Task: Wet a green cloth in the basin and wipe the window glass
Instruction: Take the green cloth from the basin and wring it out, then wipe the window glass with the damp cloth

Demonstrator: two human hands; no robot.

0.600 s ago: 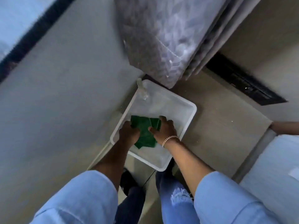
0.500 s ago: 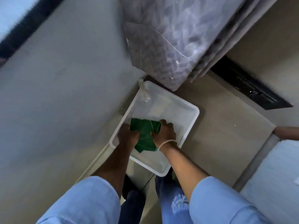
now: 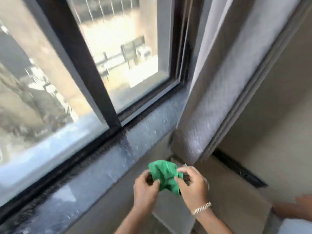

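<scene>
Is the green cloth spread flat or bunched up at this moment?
Bunched up: the green cloth sits crumpled between the left hand and right hand, below the window sill.

Cloth held between both hands, near the sill

The cloth [image 3: 164, 176] sits between the left hand [image 3: 146, 188] and right hand [image 3: 192, 184], on the near side of the sill [image 3: 104, 168]; the window glass [image 3: 118, 48] lies beyond the sill, far and left; the curtain [image 3: 224, 81] hangs at the right, just beyond the hands
</scene>
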